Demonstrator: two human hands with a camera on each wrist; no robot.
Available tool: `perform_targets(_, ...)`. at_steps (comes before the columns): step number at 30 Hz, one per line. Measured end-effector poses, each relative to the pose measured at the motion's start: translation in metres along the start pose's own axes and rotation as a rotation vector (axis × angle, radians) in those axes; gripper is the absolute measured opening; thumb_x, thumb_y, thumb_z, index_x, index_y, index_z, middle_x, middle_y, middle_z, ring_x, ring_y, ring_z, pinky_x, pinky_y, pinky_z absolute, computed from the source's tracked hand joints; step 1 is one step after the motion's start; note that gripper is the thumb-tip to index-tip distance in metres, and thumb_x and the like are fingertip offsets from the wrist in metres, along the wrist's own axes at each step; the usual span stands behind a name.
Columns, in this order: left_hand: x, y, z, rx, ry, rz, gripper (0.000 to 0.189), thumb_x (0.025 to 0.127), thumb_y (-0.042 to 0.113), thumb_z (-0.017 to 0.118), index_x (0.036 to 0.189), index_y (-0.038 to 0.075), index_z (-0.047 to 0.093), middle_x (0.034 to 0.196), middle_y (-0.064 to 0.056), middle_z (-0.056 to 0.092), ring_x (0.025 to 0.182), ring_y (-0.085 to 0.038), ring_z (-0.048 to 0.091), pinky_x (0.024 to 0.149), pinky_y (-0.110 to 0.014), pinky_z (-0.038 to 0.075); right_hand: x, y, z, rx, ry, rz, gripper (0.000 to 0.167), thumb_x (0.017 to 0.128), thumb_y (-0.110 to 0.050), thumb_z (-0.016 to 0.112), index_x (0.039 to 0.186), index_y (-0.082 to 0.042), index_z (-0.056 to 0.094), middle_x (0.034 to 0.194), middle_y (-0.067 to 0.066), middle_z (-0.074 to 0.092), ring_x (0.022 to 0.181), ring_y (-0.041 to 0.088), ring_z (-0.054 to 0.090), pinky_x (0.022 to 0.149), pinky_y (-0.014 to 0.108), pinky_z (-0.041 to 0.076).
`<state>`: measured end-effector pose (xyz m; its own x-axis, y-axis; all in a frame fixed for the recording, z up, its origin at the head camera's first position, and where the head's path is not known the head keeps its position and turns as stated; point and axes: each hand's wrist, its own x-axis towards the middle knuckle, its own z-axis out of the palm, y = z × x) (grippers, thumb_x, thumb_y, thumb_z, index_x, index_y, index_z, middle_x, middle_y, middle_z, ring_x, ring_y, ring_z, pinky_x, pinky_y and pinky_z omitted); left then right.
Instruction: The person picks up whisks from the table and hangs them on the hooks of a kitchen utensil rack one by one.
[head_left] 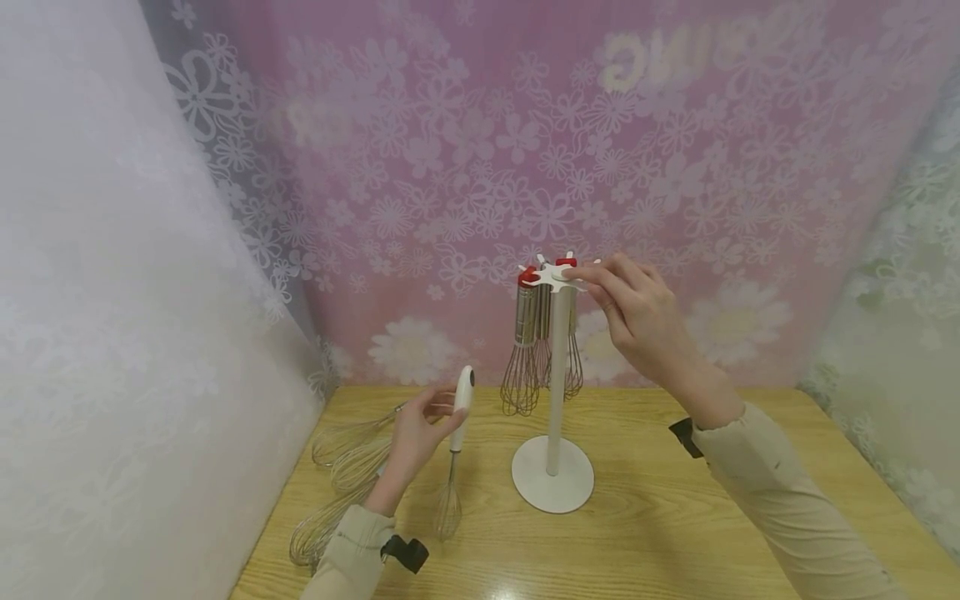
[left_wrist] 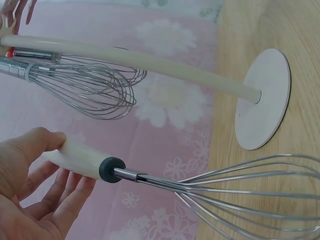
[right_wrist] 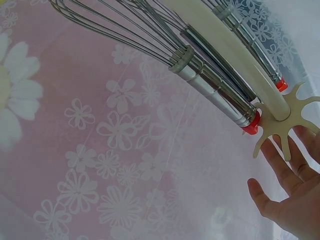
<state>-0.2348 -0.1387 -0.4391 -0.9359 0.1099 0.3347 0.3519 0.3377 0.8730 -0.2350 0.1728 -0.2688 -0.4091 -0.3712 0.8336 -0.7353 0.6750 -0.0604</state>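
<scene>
My left hand (head_left: 420,429) holds a whisk by its white handle (head_left: 462,404), thumb on one side and fingers on the other. This whisk (left_wrist: 82,159) points its wires down, in the air left of the stand. A white rotary-style stand (head_left: 558,367) has a round base, a post and a top with several curved hooks (right_wrist: 295,112). Several metal whisks (head_left: 525,317) with red ends hang from it. My right hand (head_left: 637,317) touches the top of the stand with extended fingers (right_wrist: 280,165), its thumb apart and nothing gripped.
Several wire whisks (head_left: 360,462) lie on the wooden table (head_left: 645,533) to the left, partly hidden behind the left arm. A flowered pink cloth (head_left: 480,167) hangs close behind the stand. A pale panel (head_left: 172,333) rises along the left side.
</scene>
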Motion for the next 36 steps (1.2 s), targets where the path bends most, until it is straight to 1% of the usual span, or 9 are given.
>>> perform_targets(4, 0.000, 0.002, 0.001, -0.029, 0.003, 0.003, 0.043, 0.090, 0.019, 0.080, 0.130, 0.016, 0.067, 0.113, -0.010, 0.071, 0.100, -0.030, 0.069, 0.098, -0.061, 0.053, 0.000, 0.000, 0.000, -0.007, 0.003, -0.009, 0.027, 0.098, 0.000, 0.060, 0.122, -0.010, 0.070, 0.088, 0.009, 0.053, 0.076, 0.024, 0.047, 0.090, 0.053, 0.045)
perform_targets(8, 0.000, 0.004, 0.001, -0.025, 0.013, 0.012, 0.042, 0.089, 0.020, 0.080, 0.129, 0.016, 0.067, 0.112, -0.010, 0.072, 0.101, -0.032, 0.069, 0.096, -0.062, 0.053, 0.000, 0.000, 0.000, -0.012, 0.008, -0.015, 0.027, 0.098, 0.000, 0.060, 0.124, -0.007, 0.068, 0.090, 0.010, 0.055, 0.077, 0.025, 0.049, 0.091, 0.053, 0.046)
perform_targets(12, 0.000, 0.007, 0.002, -0.004, 0.029, 0.020, 0.041, 0.089, 0.021, 0.080, 0.128, 0.017, 0.068, 0.110, -0.008, 0.072, 0.100, -0.032, 0.069, 0.091, -0.057, 0.056, 0.000, 0.000, 0.000, -0.009, 0.005, -0.009, 0.026, 0.098, 0.000, 0.060, 0.123, -0.005, 0.067, 0.091, 0.010, 0.057, 0.078, 0.025, 0.051, 0.091, 0.053, 0.046)
perform_targets(17, 0.000, 0.012, 0.002, 0.017, 0.043, 0.034, 0.041, 0.089, 0.023, 0.081, 0.128, 0.018, 0.068, 0.114, -0.004, 0.071, 0.098, -0.024, 0.069, 0.082, -0.044, 0.057, 0.000, 0.000, 0.000, -0.012, -0.002, 0.001, 0.025, 0.098, -0.001, 0.061, 0.122, -0.006, 0.068, 0.092, 0.010, 0.057, 0.079, 0.026, 0.051, 0.091, 0.053, 0.046)
perform_targets(20, 0.002, 0.014, 0.003, 0.021, 0.052, 0.037, 0.041, 0.089, 0.023, 0.081, 0.128, 0.019, 0.068, 0.116, -0.004, 0.071, 0.098, -0.022, 0.069, 0.079, -0.039, 0.057, 0.000, 0.000, 0.000, -0.010, -0.001, 0.002, 0.025, 0.098, -0.001, 0.061, 0.121, -0.007, 0.068, 0.090, 0.010, 0.056, 0.078, 0.025, 0.049, 0.089, 0.052, 0.045)
perform_targets(23, 0.003, 0.015, 0.003, 0.028, 0.059, 0.031, 0.040, 0.089, 0.023, 0.081, 0.127, 0.020, 0.068, 0.116, -0.003, 0.071, 0.099, -0.021, 0.069, 0.079, -0.040, 0.058, 0.000, 0.000, 0.000, -0.004, 0.002, 0.001, 0.024, 0.098, -0.002, 0.061, 0.121, -0.008, 0.069, 0.089, 0.009, 0.054, 0.076, 0.024, 0.047, 0.086, 0.051, 0.045)
perform_targets(28, 0.004, 0.019, 0.003, 0.018, 0.064, 0.011, 0.039, 0.090, 0.023, 0.080, 0.127, 0.022, 0.068, 0.117, 0.000, 0.071, 0.100, -0.019, 0.068, 0.080, -0.042, 0.058, 0.000, 0.000, -0.001, 0.006, 0.002, 0.003, 0.022, 0.100, -0.004, 0.061, 0.120, -0.009, 0.069, 0.088, 0.008, 0.053, 0.076, 0.023, 0.046, 0.086, 0.051, 0.044)
perform_targets(32, 0.005, 0.025, 0.004, 0.000, 0.073, 0.026, 0.039, 0.089, 0.023, 0.081, 0.126, 0.023, 0.068, 0.116, 0.000, 0.071, 0.100, -0.020, 0.068, 0.075, -0.038, 0.058, -0.001, 0.001, -0.001, 0.011, 0.002, -0.003, 0.021, 0.103, -0.015, 0.059, 0.121, -0.010, 0.069, 0.091, 0.009, 0.056, 0.078, 0.024, 0.048, 0.087, 0.052, 0.044)
perform_targets(36, 0.005, 0.032, 0.004, -0.048, 0.083, 0.059, 0.038, 0.088, 0.020, 0.082, 0.124, 0.019, 0.070, 0.114, -0.005, 0.071, 0.099, -0.024, 0.069, 0.075, -0.036, 0.062, -0.001, 0.001, 0.000, 0.012, 0.005, -0.003, 0.026, 0.106, -0.026, 0.054, 0.121, -0.010, 0.069, 0.091, 0.010, 0.056, 0.078, 0.023, 0.047, 0.085, 0.051, 0.044)
